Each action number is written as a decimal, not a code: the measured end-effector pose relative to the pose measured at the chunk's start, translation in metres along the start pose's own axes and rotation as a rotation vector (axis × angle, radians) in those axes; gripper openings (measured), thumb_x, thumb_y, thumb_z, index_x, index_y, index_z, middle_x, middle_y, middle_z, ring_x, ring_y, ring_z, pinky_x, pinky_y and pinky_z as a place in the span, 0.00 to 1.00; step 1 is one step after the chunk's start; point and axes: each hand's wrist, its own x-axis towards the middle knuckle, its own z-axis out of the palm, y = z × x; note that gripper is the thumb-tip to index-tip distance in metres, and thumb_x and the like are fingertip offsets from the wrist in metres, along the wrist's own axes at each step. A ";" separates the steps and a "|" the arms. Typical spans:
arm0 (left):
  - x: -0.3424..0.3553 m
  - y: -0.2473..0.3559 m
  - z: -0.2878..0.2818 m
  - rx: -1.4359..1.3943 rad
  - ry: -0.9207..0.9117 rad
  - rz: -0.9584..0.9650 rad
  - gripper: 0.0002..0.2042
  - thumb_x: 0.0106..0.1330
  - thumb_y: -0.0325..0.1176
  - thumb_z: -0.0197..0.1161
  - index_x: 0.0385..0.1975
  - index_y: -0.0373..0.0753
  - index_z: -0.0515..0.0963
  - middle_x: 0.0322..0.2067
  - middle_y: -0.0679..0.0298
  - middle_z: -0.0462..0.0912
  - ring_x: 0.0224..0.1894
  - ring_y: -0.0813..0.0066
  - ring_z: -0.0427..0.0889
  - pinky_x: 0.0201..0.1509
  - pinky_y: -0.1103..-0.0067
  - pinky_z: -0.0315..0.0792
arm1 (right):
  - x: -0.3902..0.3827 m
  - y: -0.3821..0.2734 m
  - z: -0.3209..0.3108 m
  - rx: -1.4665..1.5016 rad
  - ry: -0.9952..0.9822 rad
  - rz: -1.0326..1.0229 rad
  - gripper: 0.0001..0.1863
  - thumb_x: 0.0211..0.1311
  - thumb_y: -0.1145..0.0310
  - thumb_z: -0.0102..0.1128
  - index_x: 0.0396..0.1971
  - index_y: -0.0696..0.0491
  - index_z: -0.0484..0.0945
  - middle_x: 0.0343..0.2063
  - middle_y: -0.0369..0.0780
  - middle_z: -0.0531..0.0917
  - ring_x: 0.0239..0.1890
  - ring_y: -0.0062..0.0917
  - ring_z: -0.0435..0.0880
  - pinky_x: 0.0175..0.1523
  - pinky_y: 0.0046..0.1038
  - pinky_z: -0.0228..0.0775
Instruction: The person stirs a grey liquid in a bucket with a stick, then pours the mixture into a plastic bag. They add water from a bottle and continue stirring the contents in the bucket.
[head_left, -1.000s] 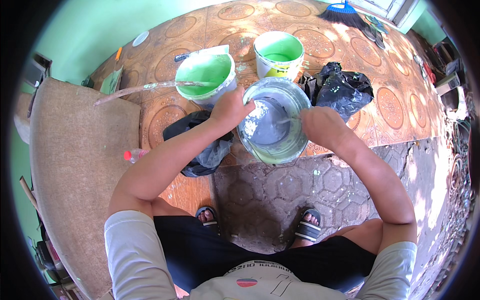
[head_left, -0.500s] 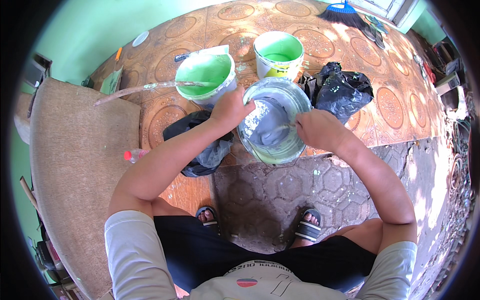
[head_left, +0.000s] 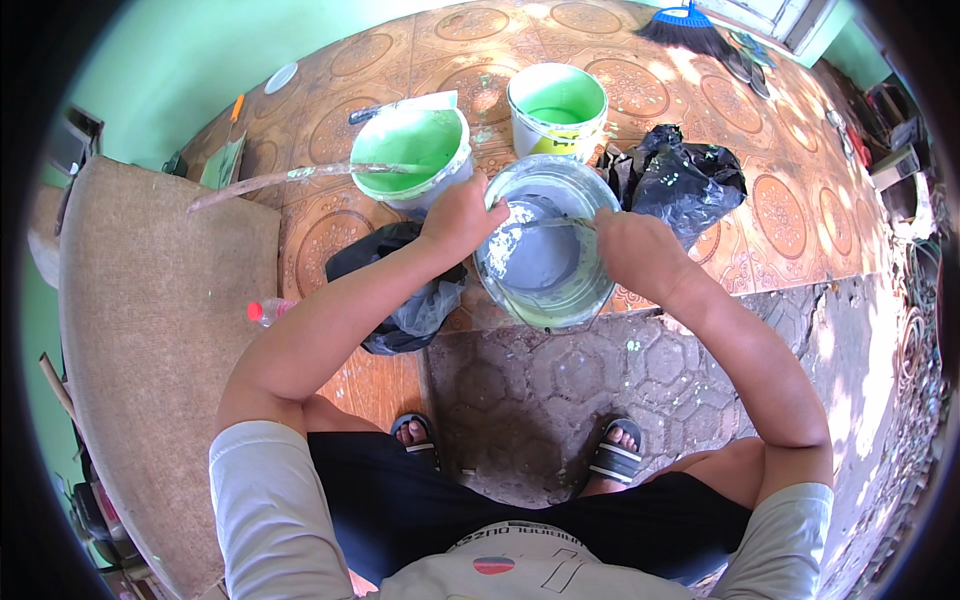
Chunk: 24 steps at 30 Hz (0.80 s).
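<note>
Below the head camera, on the patterned tile floor [head_left: 780, 200], I see the grey-white bucket [head_left: 545, 245] sitting between my two forearms, just in front of my sandalled feet. My left hand [head_left: 460, 215] is clamped on its near-left rim, fingers curled over the edge, steadying it. My right hand [head_left: 630, 245] is closed around a thin stirring stick [head_left: 555, 222] that reaches across into the pale paint inside. Beyond the bucket stand two more: a bucket of green paint [head_left: 412, 150] with a long stick [head_left: 290, 178] laid across its mouth, and a white bucket [head_left: 558, 108] holding a little green. Black plastic bags [head_left: 680, 175] lie to the right and another under my left forearm. As I judge it, stirring well means keeping the rim pinned firmly, sweeping the stick along the wall and bottom to lift settled paint, and going slowly enough that nothing slops over onto the tiles.
</note>
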 end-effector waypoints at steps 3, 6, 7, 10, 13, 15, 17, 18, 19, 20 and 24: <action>0.000 0.001 -0.002 -0.024 -0.002 -0.004 0.18 0.61 0.42 0.66 0.33 0.30 0.75 0.28 0.42 0.82 0.34 0.43 0.83 0.39 0.57 0.76 | -0.004 0.005 0.002 0.051 0.035 -0.059 0.07 0.65 0.71 0.51 0.32 0.58 0.76 0.22 0.50 0.84 0.28 0.45 0.86 0.35 0.42 0.79; -0.001 0.002 -0.003 -0.009 -0.017 -0.017 0.18 0.61 0.43 0.66 0.33 0.30 0.75 0.28 0.42 0.82 0.34 0.43 0.83 0.39 0.57 0.76 | -0.002 0.007 0.000 0.022 0.016 -0.006 0.07 0.65 0.71 0.51 0.32 0.58 0.75 0.23 0.50 0.84 0.28 0.46 0.86 0.35 0.42 0.78; -0.001 0.001 -0.004 0.002 -0.024 -0.023 0.18 0.61 0.43 0.66 0.34 0.30 0.75 0.28 0.42 0.82 0.34 0.43 0.83 0.39 0.57 0.76 | -0.001 0.005 -0.001 0.019 0.022 0.013 0.07 0.65 0.71 0.51 0.32 0.58 0.75 0.23 0.50 0.84 0.28 0.46 0.86 0.36 0.42 0.78; 0.000 0.003 -0.003 -0.009 -0.024 -0.016 0.18 0.61 0.43 0.65 0.33 0.30 0.75 0.28 0.43 0.82 0.34 0.43 0.83 0.39 0.57 0.76 | -0.004 0.007 0.002 0.033 0.028 -0.037 0.07 0.65 0.71 0.51 0.31 0.58 0.75 0.23 0.50 0.84 0.29 0.46 0.86 0.36 0.42 0.78; -0.001 -0.004 -0.003 -0.001 -0.003 0.005 0.18 0.61 0.43 0.65 0.32 0.30 0.74 0.27 0.43 0.82 0.34 0.43 0.83 0.39 0.57 0.75 | -0.005 0.004 -0.005 -0.060 -0.011 -0.031 0.07 0.62 0.72 0.53 0.35 0.58 0.77 0.26 0.48 0.86 0.31 0.41 0.88 0.37 0.38 0.80; 0.000 -0.001 -0.003 -0.014 -0.010 0.009 0.18 0.61 0.42 0.65 0.32 0.30 0.74 0.27 0.43 0.82 0.34 0.43 0.83 0.39 0.57 0.75 | -0.008 0.005 -0.007 -0.124 -0.040 -0.024 0.08 0.60 0.73 0.53 0.37 0.58 0.79 0.27 0.46 0.87 0.33 0.39 0.89 0.38 0.36 0.81; -0.001 -0.001 -0.004 -0.017 -0.013 0.006 0.18 0.61 0.42 0.65 0.33 0.31 0.74 0.28 0.43 0.82 0.34 0.43 0.83 0.39 0.57 0.75 | -0.011 0.008 -0.003 -0.139 -0.056 -0.069 0.08 0.60 0.73 0.53 0.36 0.57 0.79 0.26 0.45 0.87 0.32 0.39 0.88 0.39 0.36 0.81; -0.001 -0.002 -0.004 -0.015 -0.012 0.001 0.18 0.61 0.43 0.65 0.33 0.31 0.74 0.28 0.43 0.82 0.34 0.43 0.83 0.39 0.57 0.75 | -0.010 0.007 -0.002 -0.103 -0.075 -0.088 0.08 0.60 0.72 0.53 0.36 0.56 0.79 0.26 0.44 0.87 0.33 0.39 0.88 0.39 0.36 0.81; -0.002 -0.003 -0.003 -0.012 -0.011 -0.004 0.18 0.61 0.43 0.65 0.33 0.31 0.74 0.28 0.43 0.82 0.34 0.43 0.82 0.39 0.57 0.75 | -0.009 0.006 -0.002 -0.068 -0.094 -0.107 0.07 0.60 0.72 0.53 0.36 0.56 0.79 0.26 0.44 0.87 0.33 0.39 0.88 0.39 0.36 0.81; -0.002 -0.003 -0.003 -0.024 -0.002 -0.008 0.18 0.62 0.43 0.65 0.33 0.31 0.74 0.28 0.43 0.82 0.34 0.43 0.82 0.39 0.57 0.75 | -0.009 0.006 -0.002 -0.035 -0.115 -0.122 0.07 0.60 0.72 0.53 0.36 0.56 0.79 0.26 0.44 0.87 0.33 0.39 0.88 0.39 0.36 0.81; -0.004 -0.008 0.000 -0.040 0.025 -0.025 0.18 0.62 0.44 0.64 0.33 0.31 0.74 0.27 0.43 0.81 0.35 0.44 0.82 0.40 0.57 0.74 | -0.006 0.004 0.003 -0.138 -0.077 -0.069 0.06 0.60 0.71 0.55 0.33 0.55 0.80 0.27 0.44 0.86 0.34 0.38 0.88 0.40 0.37 0.80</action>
